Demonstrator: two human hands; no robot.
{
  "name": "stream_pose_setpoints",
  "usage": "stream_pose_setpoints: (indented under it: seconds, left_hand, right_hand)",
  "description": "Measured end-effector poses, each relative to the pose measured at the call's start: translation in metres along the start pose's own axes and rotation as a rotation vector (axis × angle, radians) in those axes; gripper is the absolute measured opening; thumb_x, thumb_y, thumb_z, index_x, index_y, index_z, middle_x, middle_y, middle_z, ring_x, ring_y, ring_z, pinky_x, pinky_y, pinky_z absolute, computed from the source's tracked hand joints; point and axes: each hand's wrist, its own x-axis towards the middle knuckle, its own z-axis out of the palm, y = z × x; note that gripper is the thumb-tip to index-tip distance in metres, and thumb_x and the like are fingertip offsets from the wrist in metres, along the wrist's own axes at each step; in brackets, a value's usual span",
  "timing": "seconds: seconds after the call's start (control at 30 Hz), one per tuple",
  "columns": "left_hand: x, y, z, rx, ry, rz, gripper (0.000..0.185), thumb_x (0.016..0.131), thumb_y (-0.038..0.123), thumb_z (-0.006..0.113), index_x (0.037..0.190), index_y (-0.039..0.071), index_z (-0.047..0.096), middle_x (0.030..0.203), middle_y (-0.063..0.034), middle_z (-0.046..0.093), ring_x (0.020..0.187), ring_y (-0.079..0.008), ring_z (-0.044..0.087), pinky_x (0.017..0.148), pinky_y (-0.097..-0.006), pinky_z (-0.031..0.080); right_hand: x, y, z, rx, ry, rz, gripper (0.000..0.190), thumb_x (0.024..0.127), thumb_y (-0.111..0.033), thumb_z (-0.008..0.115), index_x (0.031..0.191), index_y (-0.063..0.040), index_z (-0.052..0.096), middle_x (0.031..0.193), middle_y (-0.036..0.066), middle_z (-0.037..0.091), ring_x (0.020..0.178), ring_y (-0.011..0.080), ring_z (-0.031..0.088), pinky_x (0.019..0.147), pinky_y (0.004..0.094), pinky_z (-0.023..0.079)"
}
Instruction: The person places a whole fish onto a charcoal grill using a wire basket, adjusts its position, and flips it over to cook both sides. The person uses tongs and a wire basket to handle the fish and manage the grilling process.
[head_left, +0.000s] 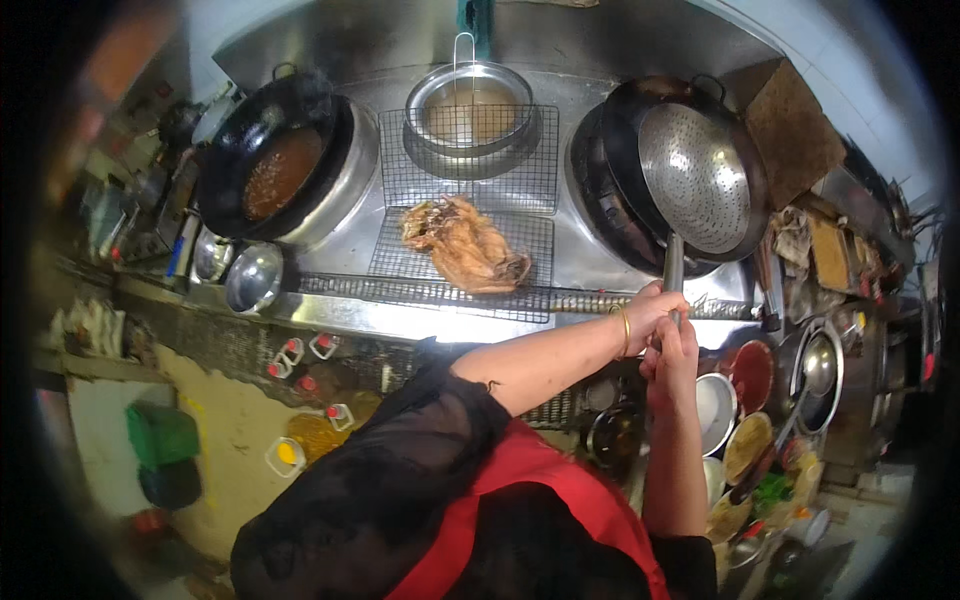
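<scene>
Both my hands grip the metal handle of a large perforated strainer (697, 176), whose bowl hangs over the dark wok (622, 142) on the right. My left hand (655, 315), with a gold bangle at its wrist, is closed around the handle farther up. Close below it, my right hand (670, 351) holds the handle's lower end. To the left, a browned, fried piece of food, perhaps a whole bird or fish, (472, 251) lies on a wire rack (390, 259). Behind it, a metal basin of cloudy liquid (414, 112) stands partly under another wire rack (544, 169).
A black wok (225, 172) with brown liquid sits tilted at the left. Two metal ladles (255, 277) rest near the counter's front edge. Oil jugs (322, 431) stand below at the left. Bowls of ingredients (748, 448) crowd the right side, near a round metal pot (834, 375).
</scene>
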Motion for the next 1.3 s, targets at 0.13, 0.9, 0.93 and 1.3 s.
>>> stream_pose_setpoints:
  seconds: [0.13, 0.9, 0.93, 1.3]
  left_hand:
    - [0.060, 0.021, -0.004, 0.138, -0.181, -0.087, 0.025, 0.089, 0.028, 0.058, 0.101, 0.007, 0.053, 0.088, -0.0080, 0.060, 0.065, -0.0172, 0.060, 0.055, -0.0346, 0.051]
    - [-0.270, 0.006, -0.342, 0.031, 0.322, -0.268, 0.037, 0.097, 0.014, 0.057, 0.132, 0.001, 0.052, 0.117, -0.0089, 0.065, 0.104, -0.0183, 0.063, 0.087, -0.0294, 0.052]
    - [-0.258, 0.006, -0.342, 0.099, 0.235, -0.337, 0.039, 0.098, 0.016, 0.056, 0.134, 0.002, 0.051, 0.119, -0.0084, 0.064, 0.107, -0.0183, 0.062, 0.088, -0.0304, 0.052]
    - [-0.250, -0.009, -0.337, 0.127, 0.089, -0.256, 0.055, 0.100, 0.030, 0.055, 0.143, 0.002, 0.037, 0.125, -0.0096, 0.060, 0.111, -0.0170, 0.057, 0.093, -0.0324, 0.047]
  right_hand:
    - [0.058, -0.016, -0.006, -0.081, 0.066, -0.097, 0.043, 0.092, -0.020, 0.058, 0.126, -0.002, 0.038, 0.070, -0.001, 0.049, 0.047, 0.0039, 0.040, 0.038, 0.0206, 0.030]
    - [0.136, -0.013, 0.296, -1.010, -0.289, -1.315, 0.033, 0.077, -0.010, 0.065, 0.108, 0.000, 0.063, 0.107, 0.018, 0.064, 0.100, 0.0326, 0.058, 0.089, 0.0399, 0.044]
    - [0.176, -0.018, 0.325, -1.042, -0.272, -1.233, 0.042, 0.082, -0.014, 0.064, 0.120, 0.001, 0.057, 0.117, 0.020, 0.060, 0.109, 0.0348, 0.054, 0.097, 0.0405, 0.041]
    - [0.364, -0.017, 0.428, -0.603, -0.327, -0.269, 0.037, 0.096, -0.038, 0.060, 0.119, -0.009, 0.057, 0.089, -0.002, 0.062, 0.085, 0.0139, 0.062, 0.094, 0.0400, 0.046]
